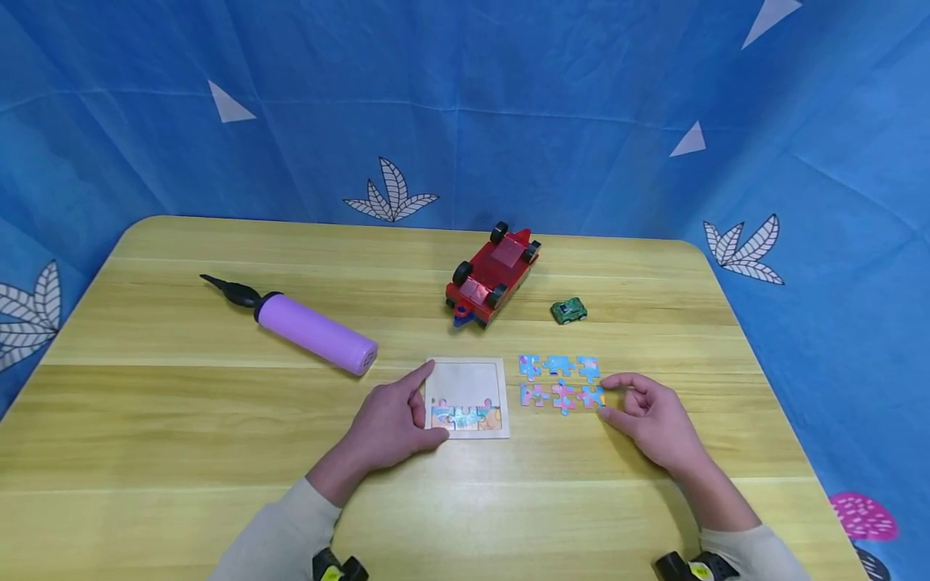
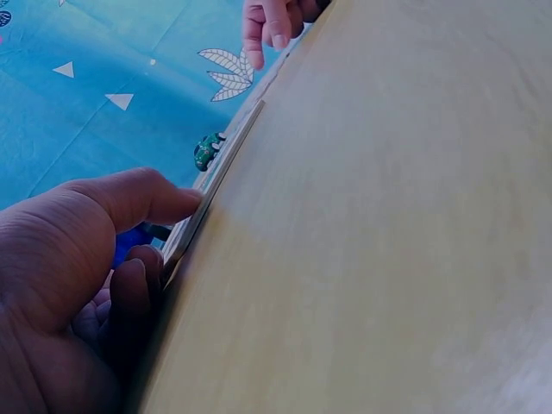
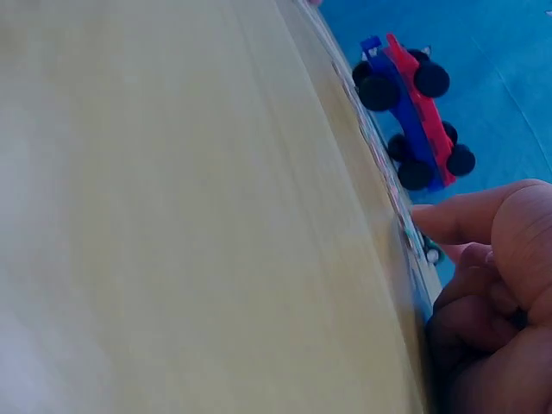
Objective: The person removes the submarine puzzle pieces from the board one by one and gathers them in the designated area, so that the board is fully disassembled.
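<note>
My left hand [image 1: 388, 424] holds a square puzzle tray [image 1: 504, 395] by its left side, index finger at the upper corner and thumb [image 2: 177, 203] at the lower edge. Joined puzzle pieces [image 1: 465, 417] fill the tray's lower part; its upper part shows bare board. To the right, several loose pieces lie in two rows. My right hand [image 1: 650, 420] has thumb and index finger at the right end of the lower row, around the end puzzle piece [image 1: 591, 396]. Its other fingers are curled in, as the right wrist view shows.
A red toy car [image 1: 497, 274] lies wheels up behind the tray, with a small green toy car [image 1: 569, 311] to its right. At the left is a purple hand pump [image 1: 317, 331] with a black nozzle. A blue patterned cloth [image 1: 552, 105] hangs behind the wooden table [image 1: 182, 452].
</note>
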